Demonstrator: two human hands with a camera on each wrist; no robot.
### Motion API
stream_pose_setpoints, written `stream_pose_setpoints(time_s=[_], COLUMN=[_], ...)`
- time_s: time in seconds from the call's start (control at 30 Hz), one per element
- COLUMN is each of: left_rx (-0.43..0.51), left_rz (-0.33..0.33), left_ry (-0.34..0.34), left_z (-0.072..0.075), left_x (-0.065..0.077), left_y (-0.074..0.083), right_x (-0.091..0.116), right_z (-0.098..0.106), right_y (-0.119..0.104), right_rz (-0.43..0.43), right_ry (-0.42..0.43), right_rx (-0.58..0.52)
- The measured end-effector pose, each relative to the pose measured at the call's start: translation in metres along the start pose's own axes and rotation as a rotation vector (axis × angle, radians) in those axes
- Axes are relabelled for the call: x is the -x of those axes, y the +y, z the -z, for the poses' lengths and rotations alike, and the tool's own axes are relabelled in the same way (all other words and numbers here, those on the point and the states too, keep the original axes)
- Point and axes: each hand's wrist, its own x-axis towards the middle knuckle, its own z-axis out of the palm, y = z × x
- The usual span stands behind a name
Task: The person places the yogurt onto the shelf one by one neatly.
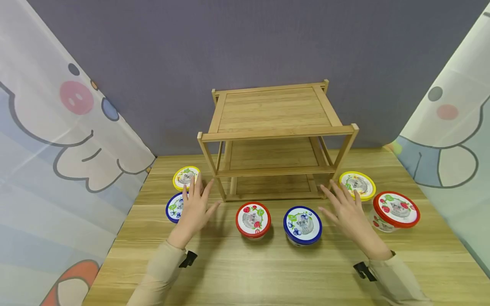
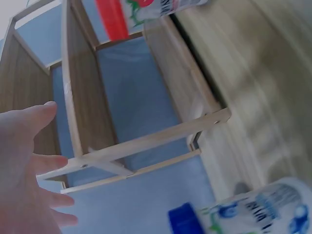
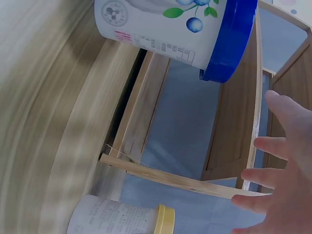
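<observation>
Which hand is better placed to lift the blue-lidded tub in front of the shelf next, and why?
Probably the right hand: empty, it is close beside the blue-lidded tub, while the left hand is farther off, with a red-lidded tub between.

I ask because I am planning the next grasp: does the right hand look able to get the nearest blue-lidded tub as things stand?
Probably yes: the right hand looks empty, with fingers spread, beside the blue-lidded tub, and nothing visible stands between them.
</observation>
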Motion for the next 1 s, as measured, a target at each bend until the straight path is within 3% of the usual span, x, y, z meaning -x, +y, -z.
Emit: stream_pose_setpoints(time_s=[0.17, 0.53, 0.77, 1.0], left_rx=[0.111, 0.301, 0.542, 0.752], left_rz=[0.073, 0.120, 0.178, 0.180], left_ry=[-0.050, -0.032, -0.036, 0.044], left_z=[0.017, 0.033, 0.035, 0.032], left_x=[-0.011, -0.039, -0.050, -0.060], left_y=[-0.004, -0.016, -0.015, -0.013], right_x=[0.000, -0.001, 0.004, 0.009], right_z=[0.000, -0.003, -0.005, -0.011], right_y=[0.001, 0.000, -0.005, -0.010], right_rz=[0.053, 0.237, 0.173, 0.125], right_ry=[0.020, 0.118, 0.033, -0.025], right_rx=[0.009, -0.035, -0.138, -0.233])
